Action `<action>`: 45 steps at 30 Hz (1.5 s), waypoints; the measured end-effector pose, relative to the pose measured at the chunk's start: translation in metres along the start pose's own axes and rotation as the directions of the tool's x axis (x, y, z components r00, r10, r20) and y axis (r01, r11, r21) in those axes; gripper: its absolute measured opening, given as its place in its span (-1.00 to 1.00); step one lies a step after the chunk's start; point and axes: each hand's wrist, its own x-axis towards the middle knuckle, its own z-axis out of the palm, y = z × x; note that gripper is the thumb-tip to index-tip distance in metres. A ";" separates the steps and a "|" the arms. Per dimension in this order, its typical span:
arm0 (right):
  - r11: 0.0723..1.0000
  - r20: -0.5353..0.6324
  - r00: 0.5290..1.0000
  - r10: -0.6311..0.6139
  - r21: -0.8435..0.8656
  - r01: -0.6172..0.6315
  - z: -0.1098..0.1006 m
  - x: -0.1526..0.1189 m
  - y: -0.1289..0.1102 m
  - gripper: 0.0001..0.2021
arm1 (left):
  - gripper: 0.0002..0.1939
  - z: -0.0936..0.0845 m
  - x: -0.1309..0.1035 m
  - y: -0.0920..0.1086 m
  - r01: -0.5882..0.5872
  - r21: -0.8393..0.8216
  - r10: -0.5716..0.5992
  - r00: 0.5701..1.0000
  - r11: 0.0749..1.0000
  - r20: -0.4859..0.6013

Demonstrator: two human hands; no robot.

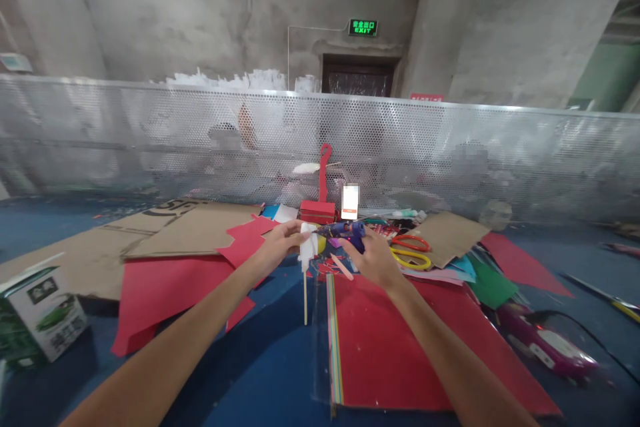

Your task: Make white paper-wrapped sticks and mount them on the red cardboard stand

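Note:
My left hand (285,240) is closed on a white piece (309,248), perhaps paper or foam, fixed at the top of a thin wooden stick (305,300) that hangs down upright. In my right hand (374,255) is a dark blue glue gun (345,231), its nozzle pointing left and reaching the white piece. I cannot tell whether the tip touches it. Below the hands a pale craft stick (342,267) lies among red paper scraps. Just behind stands a red paper-covered box (318,211) with a tall red hooked strip (324,173).
Red card sheets (400,347) lie stacked at front right. Red-handled and yellow-handled scissors (411,257) rest beside brown cardboard (445,239). A purple device (547,343) with a cord sits far right. Cardboard (185,233) and a carton (45,313) occupy the left. A lit phone (350,201) stands behind.

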 end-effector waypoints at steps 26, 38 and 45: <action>0.961 0.030 0.999 0.040 0.273 -0.046 -0.008 0.000 0.003 -0.74 | -0.58 -0.005 0.002 -0.004 -0.002 -0.050 0.002 1.000 0.999 0.003; 0.918 0.078 0.980 0.183 0.343 -0.199 -0.008 0.002 0.005 -0.59 | -0.54 -0.005 0.000 -0.002 0.021 -0.160 -0.017 1.000 0.987 0.026; 0.933 0.057 0.986 0.158 0.317 -0.168 -0.008 0.002 0.001 -0.62 | -0.53 -0.003 0.000 -0.003 0.042 -0.149 -0.035 0.998 0.988 0.053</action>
